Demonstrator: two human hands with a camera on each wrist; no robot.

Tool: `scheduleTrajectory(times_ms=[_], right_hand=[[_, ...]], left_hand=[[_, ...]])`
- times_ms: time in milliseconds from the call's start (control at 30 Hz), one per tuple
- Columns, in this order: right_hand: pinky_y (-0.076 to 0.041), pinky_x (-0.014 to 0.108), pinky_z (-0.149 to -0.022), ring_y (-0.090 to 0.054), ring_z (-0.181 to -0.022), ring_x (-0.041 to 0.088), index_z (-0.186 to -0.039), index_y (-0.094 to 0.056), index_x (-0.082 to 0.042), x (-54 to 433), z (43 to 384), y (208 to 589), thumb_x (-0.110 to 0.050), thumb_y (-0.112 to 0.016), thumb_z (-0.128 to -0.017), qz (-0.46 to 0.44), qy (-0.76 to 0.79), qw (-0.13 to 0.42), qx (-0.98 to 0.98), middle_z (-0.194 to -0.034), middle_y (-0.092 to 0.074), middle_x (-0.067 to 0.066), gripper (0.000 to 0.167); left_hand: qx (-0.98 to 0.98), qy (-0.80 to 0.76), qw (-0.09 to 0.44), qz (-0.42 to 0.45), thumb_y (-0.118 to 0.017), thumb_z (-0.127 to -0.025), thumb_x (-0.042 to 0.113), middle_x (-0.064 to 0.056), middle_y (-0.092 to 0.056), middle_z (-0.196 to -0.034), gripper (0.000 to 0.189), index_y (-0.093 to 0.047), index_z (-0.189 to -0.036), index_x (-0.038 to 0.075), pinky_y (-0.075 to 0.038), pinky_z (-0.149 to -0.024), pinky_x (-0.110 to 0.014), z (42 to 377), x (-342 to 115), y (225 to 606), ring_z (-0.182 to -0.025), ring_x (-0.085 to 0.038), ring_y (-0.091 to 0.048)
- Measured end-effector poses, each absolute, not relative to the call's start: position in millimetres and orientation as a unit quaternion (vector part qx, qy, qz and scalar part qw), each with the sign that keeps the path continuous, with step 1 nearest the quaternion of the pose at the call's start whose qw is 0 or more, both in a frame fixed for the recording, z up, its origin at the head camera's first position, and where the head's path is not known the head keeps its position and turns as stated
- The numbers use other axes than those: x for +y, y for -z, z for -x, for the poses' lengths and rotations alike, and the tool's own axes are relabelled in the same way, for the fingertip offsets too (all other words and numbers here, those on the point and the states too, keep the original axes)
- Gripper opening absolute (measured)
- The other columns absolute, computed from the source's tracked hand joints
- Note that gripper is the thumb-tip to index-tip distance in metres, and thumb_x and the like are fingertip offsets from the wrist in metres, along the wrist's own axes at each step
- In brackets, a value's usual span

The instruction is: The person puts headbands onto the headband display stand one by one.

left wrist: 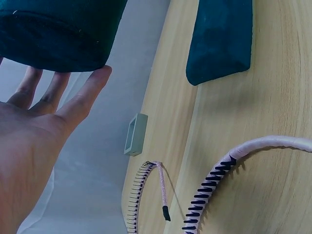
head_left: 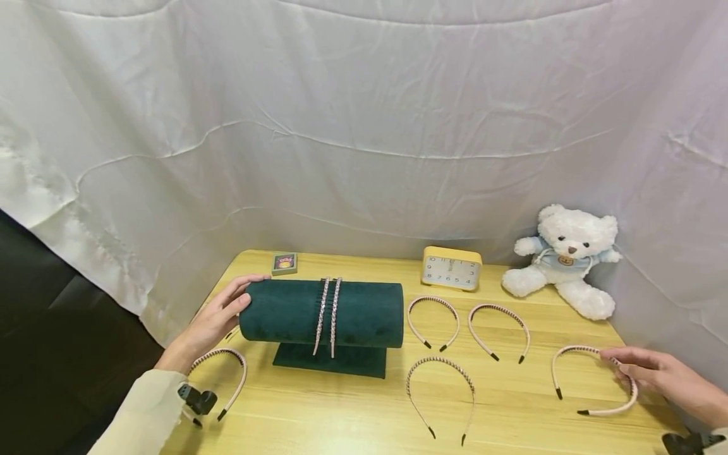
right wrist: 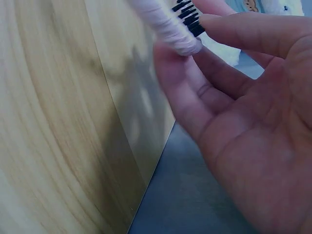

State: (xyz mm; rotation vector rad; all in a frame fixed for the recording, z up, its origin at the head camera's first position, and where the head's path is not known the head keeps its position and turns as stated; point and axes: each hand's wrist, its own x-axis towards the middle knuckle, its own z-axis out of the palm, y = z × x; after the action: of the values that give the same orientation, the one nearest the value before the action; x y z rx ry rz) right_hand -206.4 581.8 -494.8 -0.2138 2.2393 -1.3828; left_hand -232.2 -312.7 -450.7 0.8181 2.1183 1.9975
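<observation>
A dark green velvet roll stand (head_left: pixel 364 313) carries two slim pink headbands (head_left: pixel 334 316) side by side round its middle. My left hand (head_left: pixel 218 316) touches the left end of the roll; in the left wrist view its straight fingers (left wrist: pixel 80 100) meet the roll's rim. At the right, my right hand (head_left: pixel 654 373) pinches a pink headband (head_left: pixel 614 411) between thumb and fingers. Dark comb teeth line the inside of this headband (right wrist: pixel 170 27) in the right wrist view. Under my left wrist lies another headband (head_left: pixel 241 379), partly hidden by the sleeve.
Three headbands lie right of the stand: two behind (head_left: pixel 457 316) (head_left: pixel 527 335) and one in front (head_left: pixel 440 359). A yellow clock (head_left: pixel 450 268), a white teddy bear (head_left: pixel 582 303) and a small green box (head_left: pixel 284 263) stand along the back of the wooden table (head_left: pixel 318 417). Pale curtain hangs behind.
</observation>
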Motion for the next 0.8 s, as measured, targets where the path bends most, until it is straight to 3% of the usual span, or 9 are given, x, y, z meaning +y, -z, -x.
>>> scheduleTrajectory(times_ms=[67,167,333,433,500,633,800], right_hand=[[-0.059,0.023,-0.085,-0.072,-0.109,0.003,-0.154,-0.062,-0.011,581.0,205.0,493.5,-0.019,-0.046,-0.120,0.069,0.473,0.237,0.845,-0.128,-0.067,-0.037,0.039],[-0.059,0.023,-0.085,-0.071,-0.110,-0.001,-0.157,-0.057,-0.003,580.2,203.5,490.8,-0.026,-0.048,-0.119,0.043,0.441,0.229,0.866,-0.124,-0.063,-0.042,0.045],[-0.060,0.032,-0.079,-0.070,-0.102,0.008,-0.151,-0.066,-0.032,581.1,201.8,488.5,-0.026,-0.044,-0.120,0.041,0.464,0.240,0.852,-0.122,-0.068,-0.035,0.038],[-0.063,0.037,-0.080,-0.071,-0.099,0.013,-0.141,-0.069,-0.049,582.7,201.4,488.5,-0.021,-0.039,-0.121,0.058,0.497,0.261,0.826,-0.122,-0.071,-0.031,0.045],[-0.065,0.036,-0.085,-0.072,-0.102,0.009,-0.135,-0.069,-0.054,583.5,201.3,488.5,-0.019,-0.038,-0.121,0.057,0.513,0.273,0.812,-0.123,-0.070,-0.035,0.049],[-0.065,0.035,-0.091,-0.070,-0.108,-0.004,-0.136,-0.070,-0.050,583.8,202.0,488.0,-0.019,-0.039,-0.121,0.040,0.535,0.285,0.794,-0.123,-0.064,-0.042,0.046],[-0.065,0.035,-0.093,-0.065,-0.112,-0.013,-0.143,-0.070,-0.038,582.3,200.5,489.6,-0.016,-0.041,-0.120,0.045,0.538,0.262,0.800,-0.125,-0.057,-0.046,0.043]], left_hand=[[0.699,-0.660,0.059,-0.270,-0.034,-0.120,0.012,0.005,-0.044,-0.168,0.046,-0.035,-0.166,0.008,-0.057,-0.106,-0.027,232.7,-312.8,451.2,-0.140,-0.006,-0.058],[0.699,-0.659,0.061,-0.271,-0.034,-0.120,0.012,0.005,-0.043,-0.169,0.046,-0.036,-0.166,0.009,-0.056,-0.107,-0.026,233.3,-312.8,451.8,-0.140,-0.006,-0.058],[0.700,-0.657,0.059,-0.273,-0.034,-0.120,0.012,0.002,-0.041,-0.171,0.046,-0.035,-0.166,0.008,-0.056,-0.107,-0.026,233.1,-312.7,450.9,-0.140,-0.006,-0.057],[0.703,-0.655,0.057,-0.270,-0.034,-0.121,0.012,0.001,-0.040,-0.171,0.046,-0.035,-0.166,0.007,-0.056,-0.106,-0.026,232.0,-312.2,449.8,-0.142,-0.006,-0.056],[0.706,-0.652,0.056,-0.270,-0.034,-0.121,0.012,0.002,-0.040,-0.172,0.046,-0.035,-0.167,0.007,-0.056,-0.106,-0.026,231.4,-311.6,449.0,-0.142,-0.006,-0.055],[0.708,-0.651,0.056,-0.268,-0.034,-0.121,0.013,0.003,-0.040,-0.171,0.046,-0.035,-0.166,0.009,-0.056,-0.106,-0.027,230.5,-311.3,448.3,-0.142,-0.005,-0.054],[0.702,-0.657,0.058,-0.268,-0.034,-0.120,0.011,0.005,-0.042,-0.170,0.046,-0.035,-0.166,0.008,-0.057,-0.106,-0.027,230.9,-311.9,448.7,-0.141,-0.005,-0.056]])
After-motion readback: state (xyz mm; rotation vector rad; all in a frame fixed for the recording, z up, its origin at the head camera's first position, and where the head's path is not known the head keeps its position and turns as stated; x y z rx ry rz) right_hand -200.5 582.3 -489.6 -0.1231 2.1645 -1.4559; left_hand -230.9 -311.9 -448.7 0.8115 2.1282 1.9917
